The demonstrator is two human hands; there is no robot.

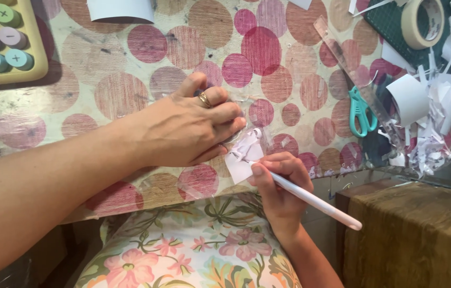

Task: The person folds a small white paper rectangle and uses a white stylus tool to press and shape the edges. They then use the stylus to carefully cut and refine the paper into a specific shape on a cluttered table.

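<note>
My left hand (190, 125), with a gold ring on one finger, lies flat on the table near its front edge and presses down a small white paper piece (244, 154). My right hand (278, 184) grips a slim white pen-shaped craft tool (316, 201) like a pencil. Its tip touches the paper just beside my left fingertips. Part of the paper is hidden under my left hand.
The tabletop (129, 90) carries a pattern of pink and red circles. A pastel calculator (1, 40) sits far left. Teal scissors (361, 112), a clear ruler (350, 64), a tape roll (422, 21) and a heap of paper scraps (433, 117) crowd the right. A brown stool (412, 234) stands lower right.
</note>
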